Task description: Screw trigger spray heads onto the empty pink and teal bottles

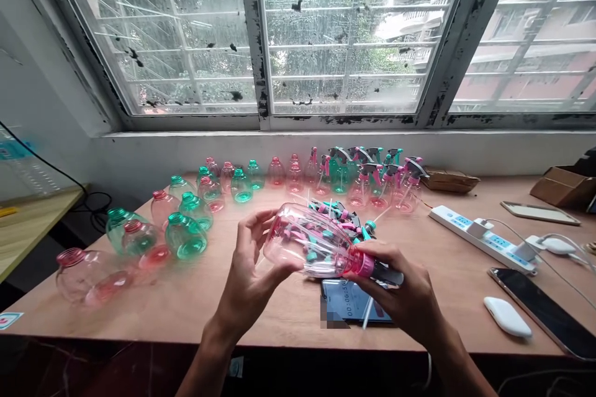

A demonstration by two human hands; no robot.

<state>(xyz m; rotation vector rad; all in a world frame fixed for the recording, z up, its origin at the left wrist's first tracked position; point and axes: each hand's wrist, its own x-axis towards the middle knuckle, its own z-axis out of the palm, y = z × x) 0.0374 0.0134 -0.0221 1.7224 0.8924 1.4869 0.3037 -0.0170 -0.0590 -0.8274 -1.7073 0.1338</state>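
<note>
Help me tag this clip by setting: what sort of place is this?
Likely a small hand-assembly workbench under a window: rows of capless bottles, a pile of trigger sprayers, finished spray bottles behind. The left hand and right hand hold a pink bottle.

1 pink bottle (298,239) held; approx 15 capless bottles (186,237), approx 9 sprayer bottles (410,185), 3 phones (544,310), 1 pwr strip (479,234), 2 cardboard boxes (561,186).
</note>
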